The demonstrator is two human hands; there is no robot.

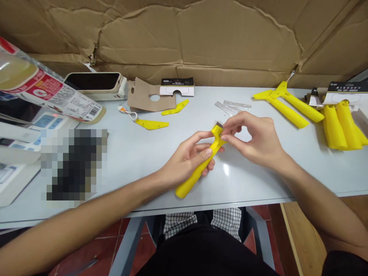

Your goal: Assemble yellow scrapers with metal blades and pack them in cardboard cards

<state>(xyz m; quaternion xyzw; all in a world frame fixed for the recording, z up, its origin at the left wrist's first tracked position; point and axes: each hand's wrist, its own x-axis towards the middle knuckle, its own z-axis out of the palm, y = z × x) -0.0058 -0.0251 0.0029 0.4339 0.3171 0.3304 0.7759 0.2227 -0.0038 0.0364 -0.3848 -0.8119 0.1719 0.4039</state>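
A yellow scraper lies slanted in my left hand, its handle end toward me. The fingers wrap the upper handle, with the thumb along the top. At its forked head sits a short dark metal blade edge. Pinched at the right side of that head, my right hand touches it with thumb and fingertips; anything small between them is hidden. Just beyond lie several flat metal blades. Two loose yellow plates with small holes rest farther left.
Yellow scraper handles lie at the right, beside several standing yellow handles with black-and-white card. Cardboard pieces, a phone and a tilted bottle occupy the left. A cardboard wall closes the back of the table.
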